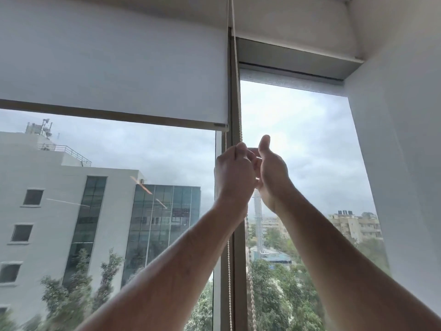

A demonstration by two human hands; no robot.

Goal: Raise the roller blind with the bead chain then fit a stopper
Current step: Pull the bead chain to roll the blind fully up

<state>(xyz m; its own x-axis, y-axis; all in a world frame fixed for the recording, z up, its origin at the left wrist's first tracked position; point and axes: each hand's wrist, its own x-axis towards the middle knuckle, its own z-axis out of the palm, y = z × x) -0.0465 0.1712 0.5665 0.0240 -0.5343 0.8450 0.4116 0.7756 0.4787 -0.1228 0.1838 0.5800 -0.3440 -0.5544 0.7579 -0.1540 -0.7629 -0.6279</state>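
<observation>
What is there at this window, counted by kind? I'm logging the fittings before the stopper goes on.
Roller blinds: 2, left blind and right blind
Bead chains: 2, beige chain and white chain
Hands: 2, left hand and right hand
Total: 6

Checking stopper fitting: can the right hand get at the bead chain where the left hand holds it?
Probably yes. The right hand is raised right beside the left hand, which grips the bead chain, and nothing visible sits between them.
</observation>
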